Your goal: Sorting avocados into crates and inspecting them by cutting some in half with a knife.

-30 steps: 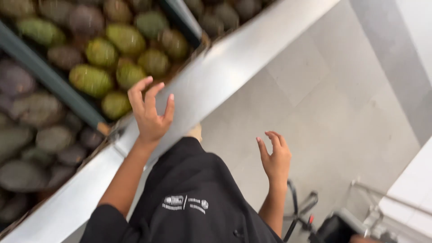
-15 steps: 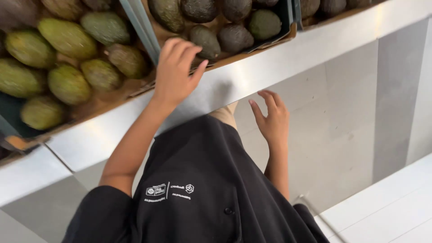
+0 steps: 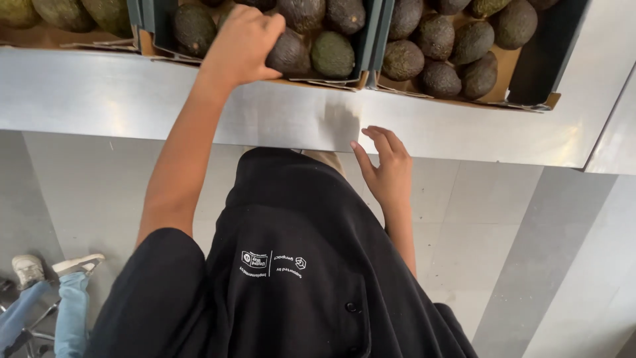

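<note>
Left hand (image 3: 242,43) reaches into a cardboard box (image 3: 318,81) and curls its fingers over a dark avocado (image 3: 289,53); it seems to grip it, but the fingers hide the hold. More avocados (image 3: 333,54) lie just beside that hand. Right hand (image 3: 386,169) hangs open, fingers spread, below the shiny metal shelf edge (image 3: 99,93), holding nothing.

Avocado (image 3: 289,53) half under hand (image 3: 242,43)
</note>
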